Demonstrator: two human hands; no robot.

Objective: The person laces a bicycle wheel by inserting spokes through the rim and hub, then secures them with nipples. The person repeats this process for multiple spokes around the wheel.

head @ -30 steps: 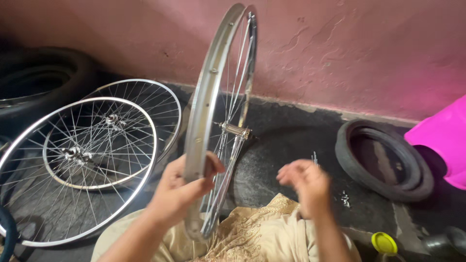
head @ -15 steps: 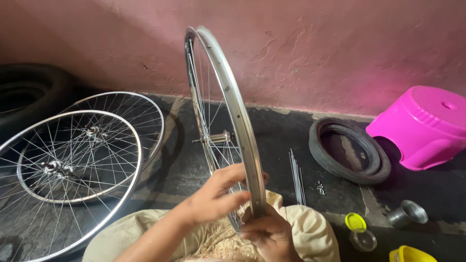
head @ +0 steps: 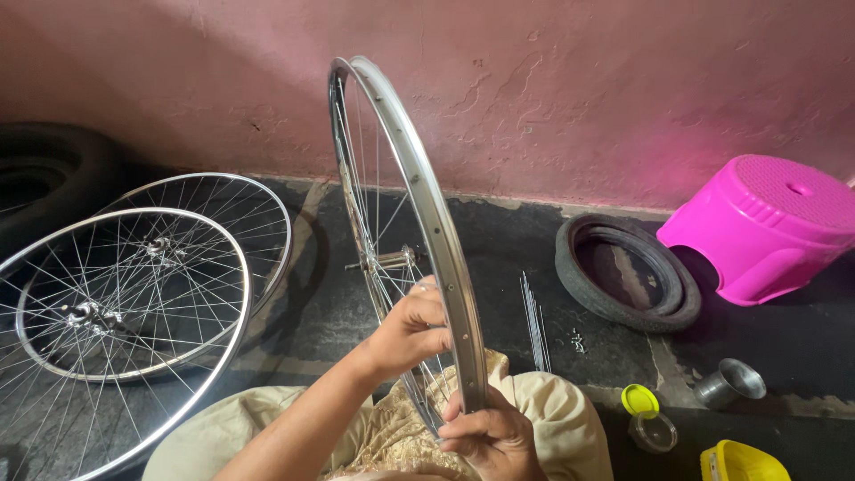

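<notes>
A silver spoked bicycle wheel rim [head: 419, 178] stands upright on my lap, edge toward me, its hub [head: 389, 260] at mid height. My left hand [head: 411, 325] reaches in from the left side and its fingers close among the spokes just below the hub. My right hand [head: 492, 432] grips the bottom of the rim near my knee, thumb over the metal edge.
Two finished spoked wheels [head: 116, 303] lie overlapped on the floor at left, beside a black tyre [head: 44, 178]. Loose spokes [head: 534, 321], a small tyre [head: 628, 272], a pink plastic stool [head: 766, 223], a metal cup [head: 730, 383], a clear jar with a yellow-green lid [head: 648, 419] and a yellow container [head: 744, 463] sit at right.
The rim has turned from tilting right to tilting left. My right hand, free a second ago, came down onto the bottom of the rim. My left hand moved into the spokes.
</notes>
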